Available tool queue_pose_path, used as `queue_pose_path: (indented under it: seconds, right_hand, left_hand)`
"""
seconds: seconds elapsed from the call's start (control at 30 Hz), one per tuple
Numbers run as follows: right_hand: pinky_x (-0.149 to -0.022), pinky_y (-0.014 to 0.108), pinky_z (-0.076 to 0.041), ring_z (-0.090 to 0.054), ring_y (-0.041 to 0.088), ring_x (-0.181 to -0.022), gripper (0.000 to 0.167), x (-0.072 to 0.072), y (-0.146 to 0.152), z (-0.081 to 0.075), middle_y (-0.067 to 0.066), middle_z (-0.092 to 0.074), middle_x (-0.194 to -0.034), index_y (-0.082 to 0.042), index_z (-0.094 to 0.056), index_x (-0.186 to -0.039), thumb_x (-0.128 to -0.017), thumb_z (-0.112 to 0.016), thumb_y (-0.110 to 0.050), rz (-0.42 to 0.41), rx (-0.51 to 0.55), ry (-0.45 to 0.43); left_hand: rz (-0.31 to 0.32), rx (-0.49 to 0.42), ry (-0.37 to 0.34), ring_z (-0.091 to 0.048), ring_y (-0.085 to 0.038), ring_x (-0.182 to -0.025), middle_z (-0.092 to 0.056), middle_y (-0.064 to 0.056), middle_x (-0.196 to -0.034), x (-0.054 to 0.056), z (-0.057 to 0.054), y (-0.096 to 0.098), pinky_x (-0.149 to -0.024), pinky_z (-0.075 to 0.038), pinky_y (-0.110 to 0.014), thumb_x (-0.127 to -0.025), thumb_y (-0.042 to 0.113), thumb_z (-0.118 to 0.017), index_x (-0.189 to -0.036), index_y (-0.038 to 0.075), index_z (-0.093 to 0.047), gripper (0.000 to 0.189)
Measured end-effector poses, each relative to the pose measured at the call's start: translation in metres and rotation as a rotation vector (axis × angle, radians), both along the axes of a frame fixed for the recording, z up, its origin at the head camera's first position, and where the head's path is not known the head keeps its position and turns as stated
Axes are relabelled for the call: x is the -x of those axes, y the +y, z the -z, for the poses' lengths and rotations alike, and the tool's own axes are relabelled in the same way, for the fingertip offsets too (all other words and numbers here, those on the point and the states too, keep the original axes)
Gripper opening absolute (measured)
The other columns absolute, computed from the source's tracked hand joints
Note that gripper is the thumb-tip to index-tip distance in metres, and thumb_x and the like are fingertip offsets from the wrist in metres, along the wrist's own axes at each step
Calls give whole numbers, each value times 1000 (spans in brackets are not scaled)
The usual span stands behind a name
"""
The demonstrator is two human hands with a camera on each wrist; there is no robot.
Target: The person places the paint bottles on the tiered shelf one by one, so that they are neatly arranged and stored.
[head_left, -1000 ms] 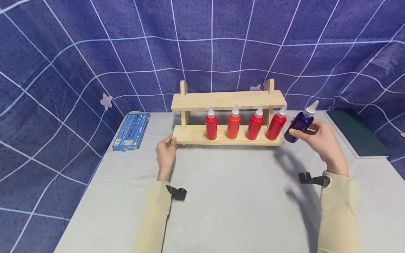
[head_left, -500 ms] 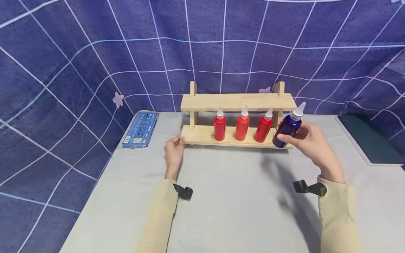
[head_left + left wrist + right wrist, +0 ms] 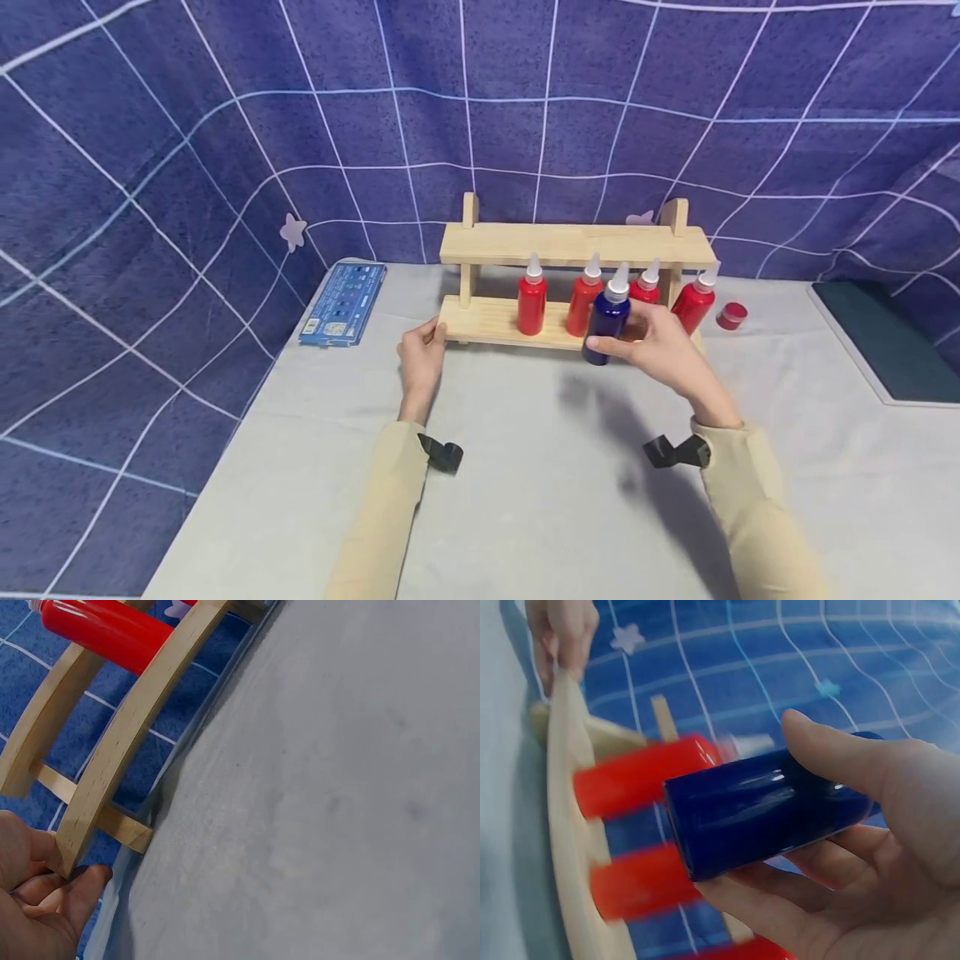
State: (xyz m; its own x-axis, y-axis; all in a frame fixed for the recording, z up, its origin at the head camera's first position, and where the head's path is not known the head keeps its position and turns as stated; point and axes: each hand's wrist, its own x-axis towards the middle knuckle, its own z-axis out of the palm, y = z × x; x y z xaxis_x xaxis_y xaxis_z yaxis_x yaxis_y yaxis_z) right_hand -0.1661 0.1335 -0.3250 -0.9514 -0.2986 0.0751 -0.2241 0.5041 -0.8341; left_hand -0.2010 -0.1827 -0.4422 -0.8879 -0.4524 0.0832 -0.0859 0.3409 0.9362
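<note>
In the head view my right hand (image 3: 667, 348) holds a dark blue squeeze bottle (image 3: 606, 325) with a white pointed nozzle, in front of the rack. The right wrist view shows thumb and fingers wrapped about the blue bottle (image 3: 742, 806). My left hand (image 3: 422, 360) pinches the left end of the lower shelf of a wooden two-tier rack (image 3: 480, 317); the left wrist view shows thumb and fingers at that shelf end. Several red squeeze bottles with white nozzles, such as the leftmost red bottle (image 3: 532, 305), stand along the lower shelf. The blue bottle and right hand partly cover others.
A small red lid (image 3: 731, 315) lies right of the rack. Farther right is a dark green book (image 3: 888, 337), and a blue flat box (image 3: 343, 304) lies on the left. A blue gridded cloth (image 3: 360, 125) hangs behind the grey-white tabletop (image 3: 540, 483).
My right hand has carried the blue bottle leftward, from beside the rack's right end to in front of its red bottles. The red lid has come into view. The left hand keeps its hold.
</note>
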Motion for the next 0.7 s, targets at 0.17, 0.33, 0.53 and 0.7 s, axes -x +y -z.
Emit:
queue_pose_path:
  seconds: [0.17, 0.33, 0.53, 0.7]
  right_hand:
    - [-84, 40, -59, -70, 31, -98, 46, 3, -31, 10, 18, -70, -111, 1, -64, -119, -82, -80, -21, -63, 19, 12]
    - [-84, 43, -60, -71, 32, -97, 45, 4, -61, 20, 17, -71, -109, 3, -64, -119, -81, -81, -15, -133, 28, 42]
    - [-87, 43, -60, -70, 32, -99, 48, 7, -91, 27, 18, -70, -112, 2, -62, -123, -81, -80, -13, -177, 86, 17]
    - [-92, 43, -57, -69, 32, -103, 48, 12, -117, 32, 18, -70, -112, 0, -61, -124, -82, -80, -14, -138, 146, 18]
  left_hand:
    - [-7, 16, -3, -71, -24, -98, -70, -17, -112, 0, -1, 0, -83, -61, -33, -97, 20, -62, -123, 5, -66, 31]
    - [-10, 44, -4, -71, -25, -99, -70, -16, -112, 0, -1, 0, -85, -60, -36, -96, 21, -63, -123, 7, -67, 31]
    - [-14, 57, 1, -70, -24, -101, -70, -15, -114, 0, 1, -1, -86, -60, -36, -96, 21, -63, -123, 7, -67, 31]
    - [-17, 48, 12, -70, -23, -102, -69, -15, -115, 1, 3, -3, -85, -60, -33, -97, 21, -62, -123, 6, -67, 31]
